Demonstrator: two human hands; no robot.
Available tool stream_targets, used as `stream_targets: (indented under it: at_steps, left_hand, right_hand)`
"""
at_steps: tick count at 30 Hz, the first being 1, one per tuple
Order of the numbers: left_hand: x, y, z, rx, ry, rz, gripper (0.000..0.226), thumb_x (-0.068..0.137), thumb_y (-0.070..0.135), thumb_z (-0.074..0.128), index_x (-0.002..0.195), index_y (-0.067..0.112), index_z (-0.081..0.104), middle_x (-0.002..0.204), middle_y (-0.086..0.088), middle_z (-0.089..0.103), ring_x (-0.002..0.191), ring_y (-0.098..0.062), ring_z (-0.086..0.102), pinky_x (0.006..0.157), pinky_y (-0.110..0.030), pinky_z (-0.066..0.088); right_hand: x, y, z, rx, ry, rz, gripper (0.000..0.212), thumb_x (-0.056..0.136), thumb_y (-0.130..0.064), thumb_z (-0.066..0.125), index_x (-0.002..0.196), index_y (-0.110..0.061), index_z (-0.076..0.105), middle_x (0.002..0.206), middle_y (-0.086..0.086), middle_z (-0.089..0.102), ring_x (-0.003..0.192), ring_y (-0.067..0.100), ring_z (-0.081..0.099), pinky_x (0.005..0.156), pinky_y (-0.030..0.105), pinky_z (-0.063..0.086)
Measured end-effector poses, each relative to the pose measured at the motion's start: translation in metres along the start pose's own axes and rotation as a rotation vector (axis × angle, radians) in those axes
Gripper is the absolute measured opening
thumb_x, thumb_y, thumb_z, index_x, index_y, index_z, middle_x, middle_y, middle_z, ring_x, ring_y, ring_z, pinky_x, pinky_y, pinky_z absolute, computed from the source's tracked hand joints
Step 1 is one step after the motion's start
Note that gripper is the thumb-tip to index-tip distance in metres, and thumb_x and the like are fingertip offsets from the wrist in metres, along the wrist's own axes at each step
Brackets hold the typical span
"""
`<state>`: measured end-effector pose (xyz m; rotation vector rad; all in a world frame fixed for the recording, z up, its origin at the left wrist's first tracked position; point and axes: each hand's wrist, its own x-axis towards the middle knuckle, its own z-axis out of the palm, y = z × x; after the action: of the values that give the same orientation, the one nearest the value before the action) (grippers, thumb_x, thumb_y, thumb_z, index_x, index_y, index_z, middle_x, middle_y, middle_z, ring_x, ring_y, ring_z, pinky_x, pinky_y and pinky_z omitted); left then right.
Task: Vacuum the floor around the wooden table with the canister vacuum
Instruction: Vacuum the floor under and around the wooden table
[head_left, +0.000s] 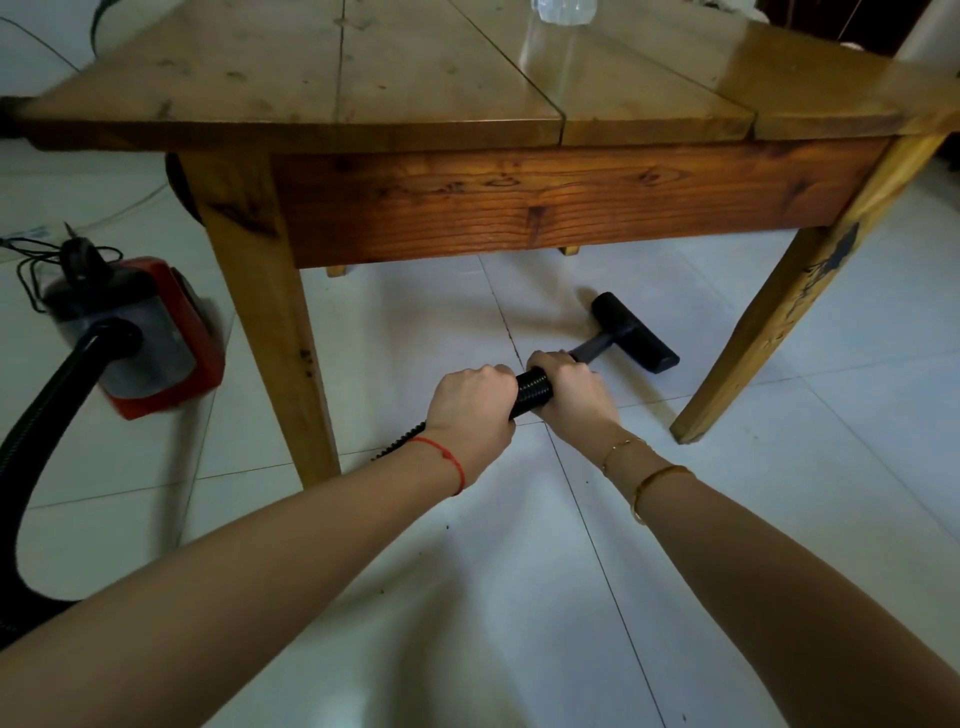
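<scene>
Holding the black ribbed hose (532, 391) in both hands, I have my left hand (470, 410) wrapped round it just behind my right hand (569, 395), each grip clenched on the hose with both arms stretched forward and down. Ahead of my right hand a dark tube runs to the black T-shaped floor head (636, 332), which lies flat on the pale tiled floor (519, 571) under the wooden desk (415, 104), between its two near legs. Off to my left the red and grey canister vacuum (145, 338) sits on the floor beside the near-left desk leg, the hose curving out of its front.
</scene>
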<state>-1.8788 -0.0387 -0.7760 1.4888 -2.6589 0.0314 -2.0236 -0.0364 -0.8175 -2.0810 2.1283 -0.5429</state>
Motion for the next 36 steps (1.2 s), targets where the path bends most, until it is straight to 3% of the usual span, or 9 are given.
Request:
stream_targets:
  at_steps: [5, 11, 19, 27, 31, 34, 36]
  left_hand:
    - [-0.045, -0.034, -0.013, -0.003, 0.019, -0.049, 0.015, 0.084, 0.019, 0.057, 0.097, 0.013, 0.053, 0.080, -0.003, 0.055, 0.062, -0.021, 0.043, 0.057, -0.029, 0.034]
    - [-0.098, -0.074, -0.024, -0.001, 0.011, -0.121, 0.014, 0.085, 0.024, 0.057, 0.088, 0.018, 0.044, 0.061, 0.005, 0.032, 0.051, -0.015, 0.036, 0.049, -0.026, 0.029]
    - [-0.132, -0.104, -0.022, 0.006, -0.010, -0.183, 0.017, 0.082, 0.026, 0.060, 0.096, 0.016, 0.054, 0.061, 0.006, 0.035, 0.054, -0.016, 0.041, 0.051, -0.026, 0.033]
    - [-0.079, -0.080, 0.011, -0.097, 0.002, -0.191, 0.015, 0.087, 0.022, 0.056, 0.090, 0.018, 0.042, 0.062, 0.005, 0.036, 0.050, -0.013, 0.037, 0.043, -0.023, 0.025]
    - [-0.031, -0.058, 0.033, -0.093, -0.007, -0.184, 0.016, 0.087, 0.017, 0.055, 0.101, 0.011, 0.052, 0.086, -0.005, 0.059, 0.066, -0.023, 0.051, 0.056, -0.029, 0.034]
    - [0.004, -0.043, 0.047, -0.086, -0.012, -0.180, 0.020, 0.087, 0.016, 0.058, 0.105, 0.009, 0.053, 0.097, -0.007, 0.062, 0.082, -0.025, 0.060, 0.061, -0.029, 0.035]
    - [0.027, -0.034, 0.053, -0.091, -0.016, -0.176, 0.021, 0.087, 0.014, 0.058, 0.107, 0.009, 0.054, 0.098, -0.007, 0.062, 0.081, -0.024, 0.059, 0.062, -0.029, 0.036]
  right_hand:
    - [-0.011, -0.051, 0.003, 0.044, -0.036, -0.139, 0.016, 0.081, -0.014, 0.067, 0.094, -0.012, 0.057, 0.094, 0.006, 0.062, 0.089, 0.025, 0.057, 0.071, 0.033, 0.046]
    - [-0.025, -0.110, 0.016, 0.095, -0.096, -0.270, 0.021, 0.079, -0.012, 0.069, 0.098, -0.010, 0.059, 0.097, 0.008, 0.063, 0.091, 0.026, 0.058, 0.077, 0.037, 0.050]
    - [-0.031, -0.149, 0.036, 0.071, -0.099, -0.329, 0.021, 0.079, -0.016, 0.069, 0.097, -0.013, 0.057, 0.098, 0.006, 0.062, 0.088, 0.025, 0.059, 0.076, 0.038, 0.053]
    - [0.003, -0.094, 0.048, 0.057, -0.111, -0.258, 0.021, 0.078, -0.009, 0.067, 0.094, -0.012, 0.054, 0.097, 0.008, 0.060, 0.081, 0.026, 0.059, 0.070, 0.032, 0.050]
    - [0.033, -0.048, 0.056, 0.045, -0.109, -0.221, 0.021, 0.078, -0.007, 0.067, 0.094, -0.011, 0.054, 0.099, 0.009, 0.059, 0.080, 0.026, 0.059, 0.071, 0.033, 0.051]
    - [0.056, -0.016, 0.057, 0.030, -0.141, -0.218, 0.023, 0.077, -0.010, 0.070, 0.096, -0.010, 0.056, 0.102, 0.010, 0.059, 0.084, 0.029, 0.060, 0.072, 0.030, 0.047]
    - [0.071, 0.004, 0.055, 0.032, -0.168, -0.204, 0.026, 0.077, -0.013, 0.071, 0.098, -0.010, 0.055, 0.103, 0.010, 0.060, 0.088, 0.029, 0.060, 0.076, 0.028, 0.045]
